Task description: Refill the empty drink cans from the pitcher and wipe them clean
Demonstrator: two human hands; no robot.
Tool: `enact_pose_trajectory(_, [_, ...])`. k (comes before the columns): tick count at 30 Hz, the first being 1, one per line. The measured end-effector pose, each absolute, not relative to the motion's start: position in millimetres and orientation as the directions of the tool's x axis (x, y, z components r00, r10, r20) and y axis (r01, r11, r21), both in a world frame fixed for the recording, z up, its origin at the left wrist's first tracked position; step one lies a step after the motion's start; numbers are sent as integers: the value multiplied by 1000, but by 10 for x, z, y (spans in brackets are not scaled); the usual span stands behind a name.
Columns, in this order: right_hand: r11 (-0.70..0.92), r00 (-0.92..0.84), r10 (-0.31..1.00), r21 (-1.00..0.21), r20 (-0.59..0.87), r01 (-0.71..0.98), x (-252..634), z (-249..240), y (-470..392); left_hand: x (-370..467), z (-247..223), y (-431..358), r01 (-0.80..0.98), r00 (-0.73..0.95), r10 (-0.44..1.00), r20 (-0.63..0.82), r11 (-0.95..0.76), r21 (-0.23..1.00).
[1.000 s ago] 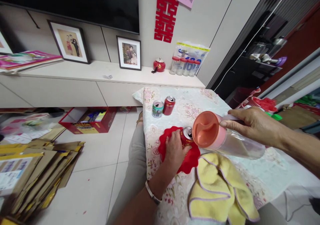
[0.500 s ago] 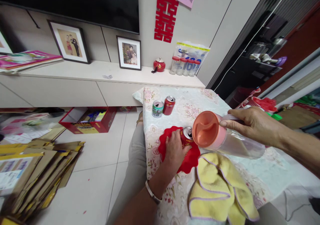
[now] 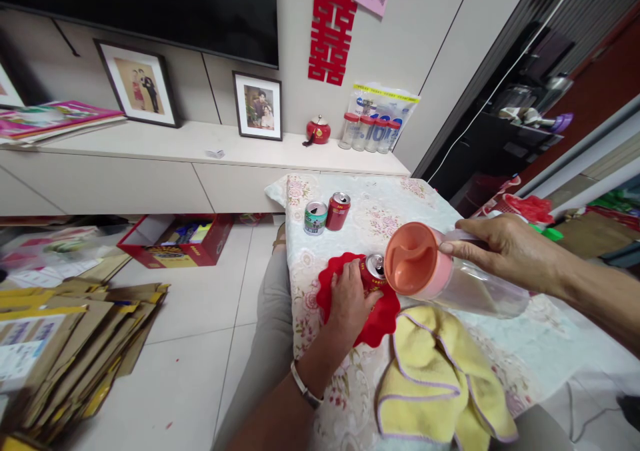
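On a red scalloped plate (image 3: 381, 327) stands an opened red can (image 3: 374, 269), with my left hand (image 3: 350, 301) wrapped round its near side. My right hand (image 3: 493, 247) grips the handle of a clear pitcher (image 3: 480, 294), which is tipped nearly onto its side. The pitcher's orange lid (image 3: 413, 261) faces the can's top and is right beside it. Whether liquid is flowing is too small to tell. Behind them stand a green and silver can (image 3: 315, 219) and a second red can (image 3: 339, 211), both opened.
A yellow cloth (image 3: 440, 384) lies crumpled on the floral tablecloth (image 3: 385, 197), nearest me. Beyond the table is a white cabinet (image 3: 200, 141) with framed photos and glass jars. On the floor at left are a red box (image 3: 200, 254) and folded cardboard (image 3: 100, 344).
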State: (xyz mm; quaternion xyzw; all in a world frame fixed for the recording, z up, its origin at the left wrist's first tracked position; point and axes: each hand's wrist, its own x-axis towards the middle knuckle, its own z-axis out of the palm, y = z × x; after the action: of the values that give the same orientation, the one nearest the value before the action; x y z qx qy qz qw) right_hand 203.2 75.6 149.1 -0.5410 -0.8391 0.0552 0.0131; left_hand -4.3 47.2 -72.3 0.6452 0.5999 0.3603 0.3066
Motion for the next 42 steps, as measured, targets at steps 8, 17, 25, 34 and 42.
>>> enact_pose_trajectory(8, [404, -410, 911, -104, -45, 909, 2048, 1495, 759, -29, -747, 469, 549, -7, 993, 114, -91, 831])
enact_pose_trajectory(17, [401, -408, 912, -108, -50, 910, 2014, 1519, 748, -24, -738, 470, 567, 3, 994, 110, -92, 818])
enact_pose_trajectory(25, [409, -415, 908, -97, -52, 907, 2024, 1512, 755, -24, -765, 475, 530, -12, 993, 119, -95, 843])
enact_pose_trajectory(34, [405, -414, 909, -122, -49, 906, 2026, 1516, 756, -25, -741, 468, 553, -3, 994, 112, -91, 828])
enact_pose_trajectory(42, [379, -389, 919, -129, -66, 916, 2063, 1490, 750, -19, -773, 479, 572, -1, 990, 140, -114, 813])
